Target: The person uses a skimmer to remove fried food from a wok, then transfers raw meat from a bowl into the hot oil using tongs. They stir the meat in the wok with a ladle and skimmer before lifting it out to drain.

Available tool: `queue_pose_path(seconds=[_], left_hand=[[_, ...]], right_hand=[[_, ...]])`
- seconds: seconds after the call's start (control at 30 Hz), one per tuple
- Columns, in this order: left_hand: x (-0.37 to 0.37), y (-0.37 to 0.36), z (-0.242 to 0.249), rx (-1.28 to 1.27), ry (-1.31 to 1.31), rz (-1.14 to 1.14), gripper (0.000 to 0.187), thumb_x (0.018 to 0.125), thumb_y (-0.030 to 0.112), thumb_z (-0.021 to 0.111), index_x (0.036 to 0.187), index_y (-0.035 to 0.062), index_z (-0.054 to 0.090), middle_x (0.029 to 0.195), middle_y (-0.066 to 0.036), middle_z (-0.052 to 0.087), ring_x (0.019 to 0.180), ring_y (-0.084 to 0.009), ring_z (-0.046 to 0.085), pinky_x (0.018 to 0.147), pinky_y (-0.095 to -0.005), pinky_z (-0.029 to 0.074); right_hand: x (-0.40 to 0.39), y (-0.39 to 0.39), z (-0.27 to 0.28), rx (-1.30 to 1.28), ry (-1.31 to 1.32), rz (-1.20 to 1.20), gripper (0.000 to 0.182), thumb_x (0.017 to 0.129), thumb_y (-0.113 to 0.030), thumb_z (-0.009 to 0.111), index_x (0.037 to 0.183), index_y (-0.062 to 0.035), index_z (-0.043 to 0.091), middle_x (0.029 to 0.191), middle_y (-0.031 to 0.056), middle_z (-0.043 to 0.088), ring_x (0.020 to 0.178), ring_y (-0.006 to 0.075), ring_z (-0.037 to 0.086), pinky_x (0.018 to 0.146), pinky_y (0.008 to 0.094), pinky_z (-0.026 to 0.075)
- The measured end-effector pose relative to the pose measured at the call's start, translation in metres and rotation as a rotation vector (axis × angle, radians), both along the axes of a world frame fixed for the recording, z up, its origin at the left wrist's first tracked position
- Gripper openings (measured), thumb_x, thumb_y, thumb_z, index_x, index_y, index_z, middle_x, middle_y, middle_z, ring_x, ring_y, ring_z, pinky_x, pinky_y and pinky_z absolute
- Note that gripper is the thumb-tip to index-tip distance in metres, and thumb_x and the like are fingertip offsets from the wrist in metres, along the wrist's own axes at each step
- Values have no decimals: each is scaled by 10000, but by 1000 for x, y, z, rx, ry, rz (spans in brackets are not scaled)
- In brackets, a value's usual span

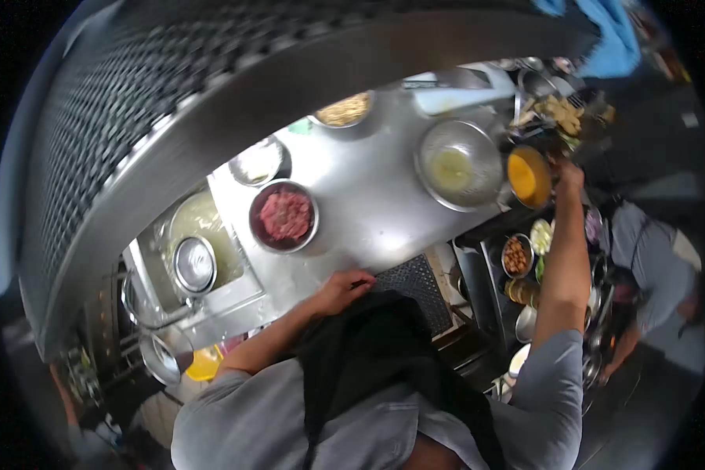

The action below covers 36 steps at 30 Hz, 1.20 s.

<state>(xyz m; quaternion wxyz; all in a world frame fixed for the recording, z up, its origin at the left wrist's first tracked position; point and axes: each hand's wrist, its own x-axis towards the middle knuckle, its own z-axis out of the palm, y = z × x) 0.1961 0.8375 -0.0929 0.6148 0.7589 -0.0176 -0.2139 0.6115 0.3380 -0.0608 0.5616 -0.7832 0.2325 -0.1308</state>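
Note:
My right hand (pixel 569 174) is stretched out to the far right, closed at the side of a metal bowl of orange liquid (pixel 528 177). The bowl tilts slightly at the counter's right end. Beside it sits a wide steel mixing bowl (pixel 454 166) with a little pale yellow liquid in the bottom. At the front counter edge, close to my black apron, my left hand (pixel 345 291) has curled fingers; a small dark spot shows between them, too small to name. Farther left stands a steel bowl of raw ground meat (pixel 285 215), which neither hand touches.
A sink (pixel 204 235) with a metal bowl in it lies left. Behind are a bowl of pale bits (pixel 345 110) and a cutting board (pixel 462 94). Ingredient bowls, one of brown chunks (pixel 517 256), line the right. Another person (pixel 654 266) stands there. A perforated metal hood hangs overhead.

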Motion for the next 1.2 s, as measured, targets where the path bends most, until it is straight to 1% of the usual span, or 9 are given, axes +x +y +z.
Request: queue_pose_path(seconds=[0.17,0.3,0.37,0.5,0.63,0.77,0.87,1.17,1.2], left_hand=[[-4,12,28,-2,98,94,180,910,79,617,1082,38,655,973,-88,678,863,-158,626,768,-305,510],[13,58,44,259,-317,565,138,883,32,590,1000,19,662,864,-114,668,775,-180,637,694,-313,506],[23,70,55,211,-346,620,121,874,9,587,972,10,659,850,-107,661,727,-164,618,661,-293,494],[49,41,79,314,-664,366,126,862,13,600,968,22,667,826,-98,653,659,-159,595,601,-264,461],[67,-43,87,51,-734,101,119,860,1,600,949,19,677,759,-82,653,593,-129,570,550,-258,445],[41,-112,89,-84,-469,-211,116,891,0,581,960,10,674,713,-41,627,591,-69,537,547,-215,424],[14,-138,88,-155,-361,-407,119,897,13,591,979,13,676,709,-12,606,608,-56,520,562,-211,422],[-50,-134,57,-61,-234,-495,121,896,41,609,998,37,675,782,-45,630,693,-59,566,615,-218,446],[-52,-129,49,-78,-263,-449,121,928,64,581,1008,23,662,717,16,571,653,-51,502,598,-212,417]], right_hand=[[-8,18,21,-13,29,-80,140,744,-104,709,734,31,675,711,115,644,589,221,588,553,358,457],[-19,-5,20,48,30,-85,129,769,-108,677,714,1,634,661,95,605,562,204,571,531,356,458],[-66,29,52,406,55,-50,120,830,-175,625,814,-56,614,675,85,601,599,211,566,522,363,427],[-181,69,90,908,-49,-123,49,824,-103,565,847,-67,587,655,35,561,571,135,524,535,287,452],[-319,103,116,966,-50,-237,136,766,-56,626,895,-50,585,701,51,560,573,137,512,526,274,440],[-418,112,136,1379,-206,-164,195,844,-70,581,1031,-57,526,739,45,541,571,141,497,495,277,426],[-469,125,146,1353,-234,-135,280,872,-77,553,1143,-62,483,739,43,531,562,135,503,473,282,426],[-594,146,161,957,41,-242,470,834,-36,588,1271,-26,413,702,49,528,487,145,524,420,273,444],[-596,144,165,961,67,-240,479,833,-36,589,1278,-27,411,700,51,528,487,144,524,421,276,446]])
